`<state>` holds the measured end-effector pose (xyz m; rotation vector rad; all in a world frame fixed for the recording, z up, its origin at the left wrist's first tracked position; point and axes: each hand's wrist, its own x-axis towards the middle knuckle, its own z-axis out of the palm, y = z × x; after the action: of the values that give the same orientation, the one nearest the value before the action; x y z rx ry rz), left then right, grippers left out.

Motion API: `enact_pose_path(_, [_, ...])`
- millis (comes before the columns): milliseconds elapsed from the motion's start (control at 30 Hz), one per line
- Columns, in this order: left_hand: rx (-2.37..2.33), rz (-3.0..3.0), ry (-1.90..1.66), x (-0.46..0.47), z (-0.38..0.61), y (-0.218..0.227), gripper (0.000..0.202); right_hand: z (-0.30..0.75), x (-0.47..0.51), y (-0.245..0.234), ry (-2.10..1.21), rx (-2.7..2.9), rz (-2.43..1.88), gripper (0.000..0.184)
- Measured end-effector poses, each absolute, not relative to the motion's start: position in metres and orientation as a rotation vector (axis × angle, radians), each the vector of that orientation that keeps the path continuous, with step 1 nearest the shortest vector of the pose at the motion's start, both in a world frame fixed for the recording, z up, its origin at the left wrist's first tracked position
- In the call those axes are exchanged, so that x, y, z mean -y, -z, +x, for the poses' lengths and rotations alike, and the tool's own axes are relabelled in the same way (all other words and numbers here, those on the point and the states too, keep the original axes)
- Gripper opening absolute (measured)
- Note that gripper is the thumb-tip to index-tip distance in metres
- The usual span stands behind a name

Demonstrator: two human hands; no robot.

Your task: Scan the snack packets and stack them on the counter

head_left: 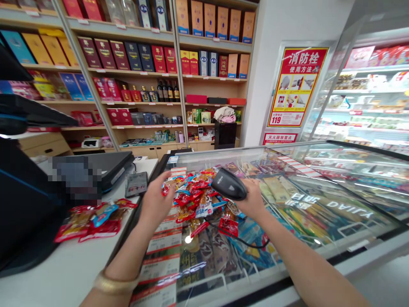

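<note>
A black barcode scanner [228, 184] is in my right hand [253, 199], its head pointing left over a heap of small snack packets [200, 194]. These red, blue and clear packets lie on the glass lid of a display freezer [243, 155]. At the left side of the heap my left hand [156, 202] is closed on a small red snack packet [166, 186]. The scanner's black cable [246, 244] loops across the glass below the heap. More red snack packets [96, 219] lie on the white counter to the left of my left hand.
Left of the freezer, the white counter [41, 285] bears a phone [136, 184], a dark flat device [110, 164] and a black screen stand [28, 204]. Shelves of boxed bottles [137, 55] line the back wall. A lit refrigerated shelf [367, 94] stands at right.
</note>
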<state>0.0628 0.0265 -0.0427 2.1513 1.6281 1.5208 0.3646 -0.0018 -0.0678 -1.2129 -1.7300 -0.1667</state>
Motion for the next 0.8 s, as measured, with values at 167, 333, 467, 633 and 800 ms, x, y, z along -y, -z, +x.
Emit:
enact_pose_path(167, [-1.363, 2.73, -0.908, -0.032, 0.122, 0.066, 0.053, 0.364, 0.002, 0.068, 0.184, 1.758, -1.183, 0.022])
enact_pose_path(333, [-1.412, 2.843, -0.73, -0.03, 0.124, 0.077, 0.041, 0.365, 0.001, 0.069, 0.219, 1.762, -1.181, 0.026])
enact_pose_path(467, [-1.442, 2.778, -0.91, -0.024, 0.12, 0.077, 0.026, 0.366, 0.002, 0.069, 0.222, 1.773, -1.195, 0.026])
enact_pose_path(633, [-1.397, 2.44, -1.282, -0.021, 0.114, 0.073, 0.009, 0.366, 0.002, 0.068, 0.215, 1.76, -1.231, 0.024])
enact_pose_path(800, [-1.503, 1.769, -1.548, -0.023, 0.105, 0.062, 0.029, 0.366, 0.001, 0.067, 0.167, 1.717, -1.246, 0.024])
